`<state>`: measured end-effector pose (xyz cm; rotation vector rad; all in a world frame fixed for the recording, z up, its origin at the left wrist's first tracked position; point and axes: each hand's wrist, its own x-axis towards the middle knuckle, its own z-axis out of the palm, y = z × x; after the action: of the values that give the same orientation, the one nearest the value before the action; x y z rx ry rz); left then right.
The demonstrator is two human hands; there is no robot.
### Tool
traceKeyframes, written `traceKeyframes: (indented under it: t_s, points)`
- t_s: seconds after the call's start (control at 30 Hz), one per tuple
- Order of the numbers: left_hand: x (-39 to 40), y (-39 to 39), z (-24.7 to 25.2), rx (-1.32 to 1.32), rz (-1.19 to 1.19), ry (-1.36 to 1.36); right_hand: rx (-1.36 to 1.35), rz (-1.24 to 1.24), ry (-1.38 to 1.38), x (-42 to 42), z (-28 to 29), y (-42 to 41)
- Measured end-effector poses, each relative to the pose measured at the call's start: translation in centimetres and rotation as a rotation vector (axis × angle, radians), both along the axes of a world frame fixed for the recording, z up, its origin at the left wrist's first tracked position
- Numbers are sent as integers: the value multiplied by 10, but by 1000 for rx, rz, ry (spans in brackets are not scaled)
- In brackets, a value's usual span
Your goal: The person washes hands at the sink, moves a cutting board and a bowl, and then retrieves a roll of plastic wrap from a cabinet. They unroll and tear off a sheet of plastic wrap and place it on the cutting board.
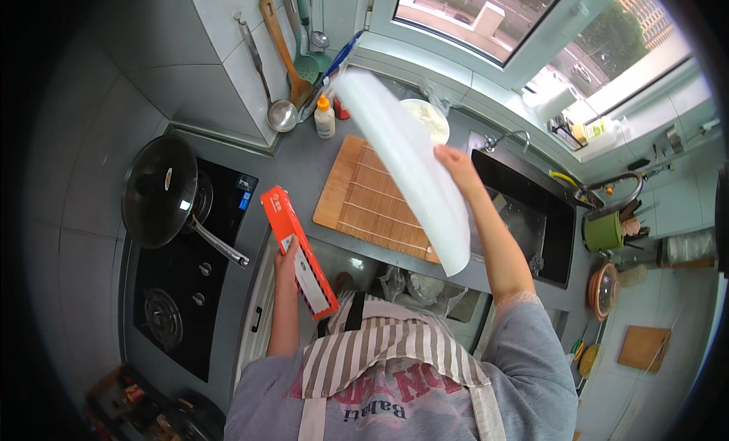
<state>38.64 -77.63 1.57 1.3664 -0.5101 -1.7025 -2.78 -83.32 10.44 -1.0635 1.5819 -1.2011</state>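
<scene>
My right hand [457, 166] grips the edge of a large, whitish sheet [407, 173], which looks like baking paper. The sheet hangs tilted in the air, slightly curled, above a bamboo rolling mat [379, 199]. That mat lies on a wooden cutting board [331, 199] on the grey counter, and the sheet hides part of both. Down by the counter's front edge, my left hand [286, 262] holds a long orange-red carton [304, 264] with a white panel and writing. Behind the sheet stands a white bowl [446, 134] of white food, perhaps rice, partly covered from view.
A lidded wok [162, 199] sits on the black gas hob [182, 315] at left, its handle pointing toward the counter. A squeeze bottle [324, 119] stands behind the board. To the right is a dark sink [518, 219] with a faucet [507, 138]. Utensils, including a ladle [282, 115], hang on the wall.
</scene>
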Motion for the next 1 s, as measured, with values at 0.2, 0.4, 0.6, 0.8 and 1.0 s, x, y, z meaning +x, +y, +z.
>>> traceKeyframes:
  t_s: [0.2,0.4,0.6,0.8,1.0]
  points:
    - [11,21,3,40,-27,19,140,401,517,-14,-77,-18]
    - [7,21,15,37,-58,64,13,507,1110,-33,-98,-25]
    - [3,17,18,-13,-31,75,-465,334,1163,-16,-2,-28]
    - [-3,10,19,6,-36,57,-653,552,1476,47,74,35]
    - [-9,6,28,3,-57,45,-521,510,1307,76,-25,70]
